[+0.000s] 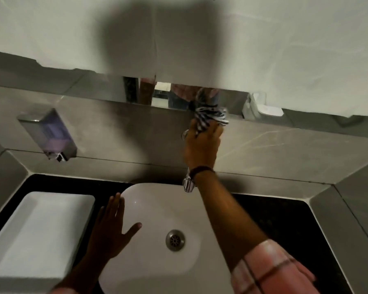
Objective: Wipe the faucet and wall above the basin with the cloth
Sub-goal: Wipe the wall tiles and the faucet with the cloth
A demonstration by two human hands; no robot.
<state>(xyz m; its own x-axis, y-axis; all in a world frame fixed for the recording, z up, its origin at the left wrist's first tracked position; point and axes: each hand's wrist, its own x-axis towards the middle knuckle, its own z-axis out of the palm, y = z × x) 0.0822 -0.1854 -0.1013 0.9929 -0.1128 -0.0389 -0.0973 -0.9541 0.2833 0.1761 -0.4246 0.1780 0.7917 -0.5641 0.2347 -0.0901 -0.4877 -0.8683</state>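
1. Right hand (202, 143) reaches up over the basin (153, 247), fingers (218, 132) clenched on the striped cloth (210, 117).
2. Cloth bunches out past the fingertips, pressed on the grey tiled wall (285, 145) right at the lower edge of the mirror strip (162, 96); its reflection shows just above.
3. Faucet (188, 184) sits below the right wrist, chrome, mostly hidden by the wrist; a dark wristband (200, 169) is on that wrist. A small chrome part also shows beside the thumb, too hidden to identify.
4. Left hand (113, 232) lies flat, fingers (117, 206) spread and released, holding nothing, resting on the basin's left rim.
5. Drain (175, 240) is just right of the left thumb, in the bowl's middle.
6. White rectangular tray (30, 240) is left of the left fingers on the dark counter (285, 219).
7. Soap dispenser (49, 134) is mounted on the wall, well left of the right fingers, with purple liquid inside.
8. White plastic container (261, 108) is right of the cloth, at the mirror edge.
9. Pink checked sleeve (268, 270) is on the right forearm at the lower right.
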